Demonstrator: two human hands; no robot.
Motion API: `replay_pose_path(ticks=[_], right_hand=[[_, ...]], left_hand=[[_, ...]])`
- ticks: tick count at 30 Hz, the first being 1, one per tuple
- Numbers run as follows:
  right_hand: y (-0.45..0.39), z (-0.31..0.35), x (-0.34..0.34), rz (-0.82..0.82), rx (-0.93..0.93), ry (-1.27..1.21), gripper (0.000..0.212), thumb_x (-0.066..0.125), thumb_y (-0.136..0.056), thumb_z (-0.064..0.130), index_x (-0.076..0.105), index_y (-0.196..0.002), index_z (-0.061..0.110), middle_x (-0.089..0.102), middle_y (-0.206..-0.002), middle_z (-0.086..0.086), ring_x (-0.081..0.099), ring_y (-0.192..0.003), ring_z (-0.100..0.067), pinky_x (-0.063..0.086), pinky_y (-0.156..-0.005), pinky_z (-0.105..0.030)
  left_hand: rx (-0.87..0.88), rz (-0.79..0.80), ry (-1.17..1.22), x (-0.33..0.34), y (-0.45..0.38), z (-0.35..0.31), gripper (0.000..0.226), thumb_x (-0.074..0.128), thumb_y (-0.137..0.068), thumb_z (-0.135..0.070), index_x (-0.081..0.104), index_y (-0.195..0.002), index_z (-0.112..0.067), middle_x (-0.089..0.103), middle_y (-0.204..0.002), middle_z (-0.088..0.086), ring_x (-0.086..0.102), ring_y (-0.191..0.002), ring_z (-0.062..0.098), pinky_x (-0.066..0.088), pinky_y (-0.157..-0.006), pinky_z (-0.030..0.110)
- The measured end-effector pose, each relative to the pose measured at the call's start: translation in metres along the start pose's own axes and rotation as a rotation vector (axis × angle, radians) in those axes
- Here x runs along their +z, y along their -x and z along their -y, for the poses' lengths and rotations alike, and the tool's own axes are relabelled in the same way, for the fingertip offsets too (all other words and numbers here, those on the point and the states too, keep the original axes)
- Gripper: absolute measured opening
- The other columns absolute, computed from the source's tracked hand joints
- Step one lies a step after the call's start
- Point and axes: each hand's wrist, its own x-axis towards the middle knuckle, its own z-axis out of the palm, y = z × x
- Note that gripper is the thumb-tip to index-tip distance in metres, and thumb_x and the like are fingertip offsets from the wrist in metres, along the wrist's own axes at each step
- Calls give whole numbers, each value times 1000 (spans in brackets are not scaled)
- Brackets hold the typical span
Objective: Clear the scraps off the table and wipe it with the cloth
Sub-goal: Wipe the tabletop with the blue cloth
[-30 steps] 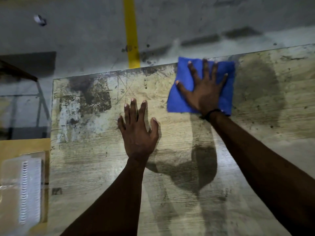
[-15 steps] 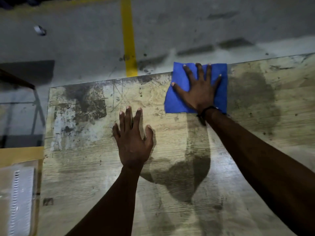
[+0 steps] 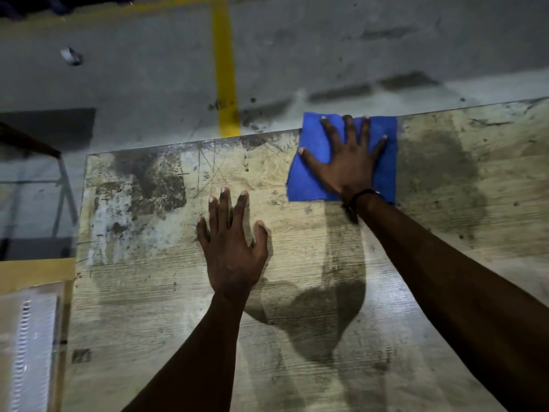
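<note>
The left hand (image 3: 233, 242) lies flat and spread on the bare table (image 3: 326, 382), holding nothing. At one o'clock the right hand (image 3: 349, 162), fingers splayed, presses the blue cloth (image 3: 303, 179) at the far edge; pushed farther, it could slip off.
</note>
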Motion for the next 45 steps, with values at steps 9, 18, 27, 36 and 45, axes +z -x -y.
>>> replay_pose_path(ticks=[9,18,27,36,45], right_hand=[[52,30,21,-96,-293,-13,83,38,-88,88,34,-159,45,25,-172,4,13,-161,-29,7,-124,-68],[36,15,13,-33,-80,13,88,29,-88,91,22,-163,46,11,-175,-1,2,-161,-36,-2,-121,-74],[79,-39,0,-76,-285,11,82,40,-89,87,28,-160,48,19,-174,3,10,-162,-30,5,-122,-71],[139,5,6,-3,-312,47,88,35,-88,89,20,-163,47,10,-175,1,1,-162,-32,3,-123,-70],[122,-49,-10,-43,-48,25,86,34,-87,92,21,-161,50,11,-175,4,3,-162,-29,3,-122,-72]], left_hand=[[-1,6,12,0,1,1,65,49,-98,-47,39,-160,-32,22,-174,-4,14,-162,21,16,-127,57],[2,7,2,3,-1,4,64,48,-99,-47,39,-160,-32,20,-174,-5,13,-162,21,14,-128,54],[-6,20,-21,1,-1,1,63,49,-100,-49,38,-160,-34,21,-174,-4,14,-162,21,15,-128,56],[26,-19,6,4,0,3,62,52,-99,-46,41,-159,-32,26,-173,-1,19,-161,23,17,-127,56],[37,-10,30,5,2,7,61,49,-103,-49,40,-160,-29,23,-174,0,15,-162,24,12,-128,56]])
